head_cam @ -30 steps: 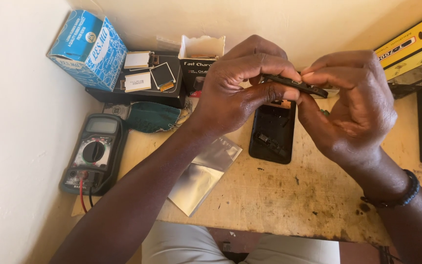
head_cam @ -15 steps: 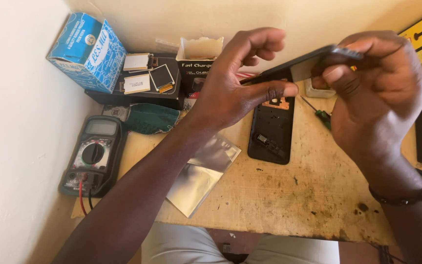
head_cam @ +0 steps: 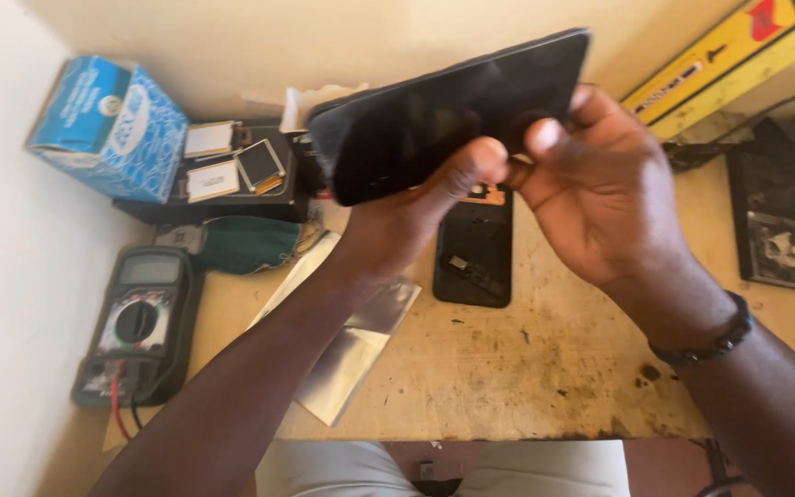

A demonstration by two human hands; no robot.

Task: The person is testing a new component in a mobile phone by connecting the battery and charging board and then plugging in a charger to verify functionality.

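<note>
**Dark screen panel raised flat to the camera between both hands**

Against the picture of half a second ago, the flat black glossy phone screen panel (head_cam: 448, 110) is turned from edge-on to broad face up and is lifted closer to the camera, so that much of the upper middle of the view is covered. The black opened phone body with exposed parts (head_cam: 474, 248) is left lying on the scuffed pale wooden bench top (head_cam: 526, 368), directly under the hands, as before.

The panel is held well above the bench, tilted, with its high corner at 1 o'clock and its low corner at 8 o'clock. Open bench is seen at 5 o'clock of the phone body. At 7 o'clock a silver foil sheet (head_cam: 351, 345) is laid, at 9 o'clock a grey handheld multimeter with a round dial (head_cam: 135, 322), at 10 o'clock a blue cardboard box (head_cam: 108, 124), and at 2 o'clock a long yellow box (head_cam: 720, 60).

The left hand (head_cam: 407, 216) is brought up from 7 o'clock, and the panel's lower edge is pinched under its thumb. The right hand (head_cam: 600, 184) is raised from 4 o'clock; the panel's right end is gripped by its thumb and fingers, a dark bead bracelet (head_cam: 706, 340) being worn on the wrist.
</note>
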